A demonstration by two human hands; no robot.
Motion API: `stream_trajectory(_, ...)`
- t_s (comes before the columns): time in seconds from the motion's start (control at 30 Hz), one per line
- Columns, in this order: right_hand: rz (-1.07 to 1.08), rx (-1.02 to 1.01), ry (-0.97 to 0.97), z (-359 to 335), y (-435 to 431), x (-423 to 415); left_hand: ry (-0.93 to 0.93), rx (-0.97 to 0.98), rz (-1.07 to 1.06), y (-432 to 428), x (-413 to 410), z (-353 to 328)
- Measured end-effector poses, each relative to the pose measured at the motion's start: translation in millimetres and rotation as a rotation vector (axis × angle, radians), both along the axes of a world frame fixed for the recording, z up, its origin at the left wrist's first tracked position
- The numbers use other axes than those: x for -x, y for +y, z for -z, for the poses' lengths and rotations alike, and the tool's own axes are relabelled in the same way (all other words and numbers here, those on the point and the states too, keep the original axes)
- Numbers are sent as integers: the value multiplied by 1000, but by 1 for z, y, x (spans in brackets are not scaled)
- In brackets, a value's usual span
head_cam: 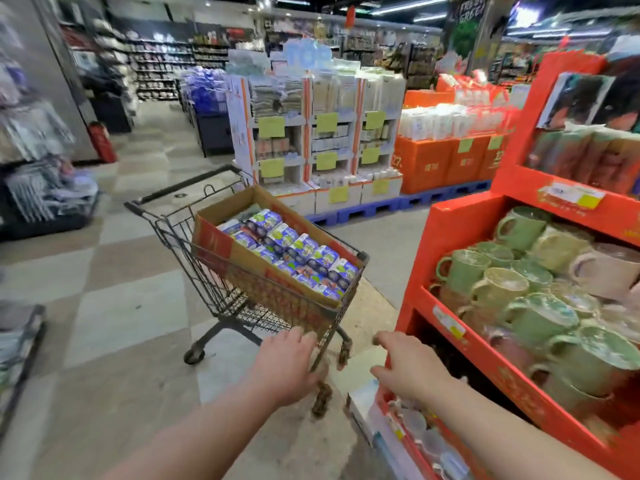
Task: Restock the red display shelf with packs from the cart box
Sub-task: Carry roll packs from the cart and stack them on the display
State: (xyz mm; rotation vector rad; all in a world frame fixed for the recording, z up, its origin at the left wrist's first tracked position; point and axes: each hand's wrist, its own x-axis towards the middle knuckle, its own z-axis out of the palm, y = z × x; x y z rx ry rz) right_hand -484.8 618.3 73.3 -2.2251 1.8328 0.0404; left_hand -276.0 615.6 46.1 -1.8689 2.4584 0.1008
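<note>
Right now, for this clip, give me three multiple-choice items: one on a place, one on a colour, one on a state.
1. Where is the box of packs?
A. in the cart
B. on the floor
C. on the red shelf

2. What colour are most mugs on the shelf's middle tier?
A. blue
B. green
C. black

3. What is the left hand doing?
A. lifting a pack
B. hanging free
C. resting on the cart's near end

Answers:
1. A, the box sits in the cart basket.
2. B, green mugs outnumber the pale yellow and pink ones.
3. C, its fingers lie against the wire edge; the right hand is open and empty beside the shelf.
</note>
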Motion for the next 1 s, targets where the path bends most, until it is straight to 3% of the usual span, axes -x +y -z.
stream_trajectory(0.43,-66,-230,45,59,-84,-57,31,53,-51,-118,-56,-12)
stream_trajectory(1.0,-144,-70,-29,34,-338,-37,-79,-172,-126,-294,-34,27)
